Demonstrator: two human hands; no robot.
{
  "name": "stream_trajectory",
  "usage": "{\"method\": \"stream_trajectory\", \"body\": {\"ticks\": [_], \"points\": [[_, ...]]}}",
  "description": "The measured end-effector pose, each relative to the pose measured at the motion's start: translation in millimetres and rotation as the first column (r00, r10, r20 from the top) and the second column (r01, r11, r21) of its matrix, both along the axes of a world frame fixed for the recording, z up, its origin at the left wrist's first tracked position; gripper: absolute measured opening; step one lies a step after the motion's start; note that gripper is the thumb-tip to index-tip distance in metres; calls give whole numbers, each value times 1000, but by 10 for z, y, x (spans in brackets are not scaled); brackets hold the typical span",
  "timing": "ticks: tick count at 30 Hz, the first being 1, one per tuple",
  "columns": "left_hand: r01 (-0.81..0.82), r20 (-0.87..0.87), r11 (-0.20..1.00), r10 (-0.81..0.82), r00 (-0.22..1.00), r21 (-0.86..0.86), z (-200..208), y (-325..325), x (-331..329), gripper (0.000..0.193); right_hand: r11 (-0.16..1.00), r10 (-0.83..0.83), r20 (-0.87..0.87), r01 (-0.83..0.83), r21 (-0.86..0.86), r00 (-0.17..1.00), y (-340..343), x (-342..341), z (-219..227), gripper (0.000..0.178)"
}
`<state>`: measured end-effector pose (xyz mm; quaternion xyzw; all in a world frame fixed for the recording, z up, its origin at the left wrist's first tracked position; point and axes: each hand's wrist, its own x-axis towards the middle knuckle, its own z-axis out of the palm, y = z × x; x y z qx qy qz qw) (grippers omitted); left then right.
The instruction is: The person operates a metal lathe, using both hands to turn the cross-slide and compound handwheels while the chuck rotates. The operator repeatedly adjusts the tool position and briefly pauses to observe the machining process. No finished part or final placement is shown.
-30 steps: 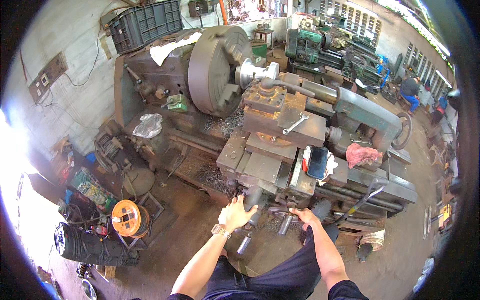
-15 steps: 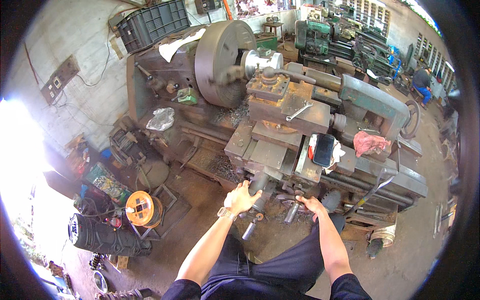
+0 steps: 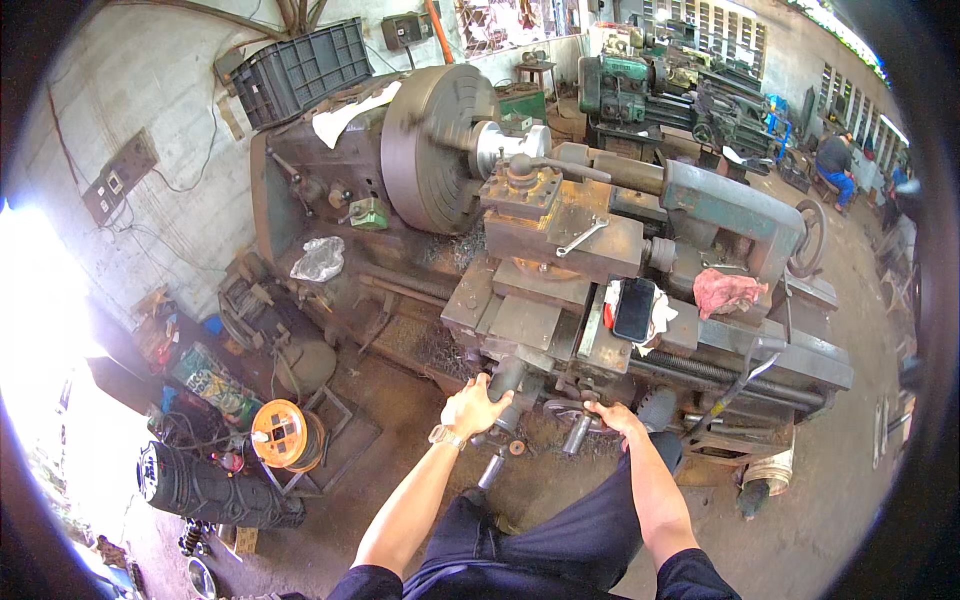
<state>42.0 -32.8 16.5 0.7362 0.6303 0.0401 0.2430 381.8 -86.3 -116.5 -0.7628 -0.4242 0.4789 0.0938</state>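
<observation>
Mostly the viewpoint has shifted since the previous frame, with the blur on the chuck falling elsewhere; both hands keep their places. The left hand is curled around a dark cylinder below the near edge of the carriage, fingers over it, thumb alongside. The right hand touches the handwheel, thumb laid near its hub; its fingers are partly hidden, so I cannot tell how far it closes.

Beyond, the bright metal workpiece is already mounted in the chuck, which looks to be spinning. Turning seems under way, with chips below; whether the tool is cutting, and how much remains, cannot be told. A wrench lies aslant on the top slide, and a phone on cloth at the carriage's right edge.
</observation>
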Motion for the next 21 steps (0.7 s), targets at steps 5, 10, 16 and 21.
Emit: {"method": "stream_trajectory", "body": {"ticks": [5,10,16,21], "points": [[-7,1,1000,7,1000,-2,-16,-15,-2,78,1000,-8,31,8,1,999,-2,33,-91,84],[-21,19,1000,20,1000,9,-8,-38,9,76,998,7,44,-9,67,999,-26,53,-180,92],[-37,-2,999,37,999,-17,-34,-38,11,77,999,14,47,-15,36,999,-13,73,-250,90],[-28,20,999,27,999,42,-56,-45,15,77,998,43,10,-43,42,999,-18,54,-210,87]]}}
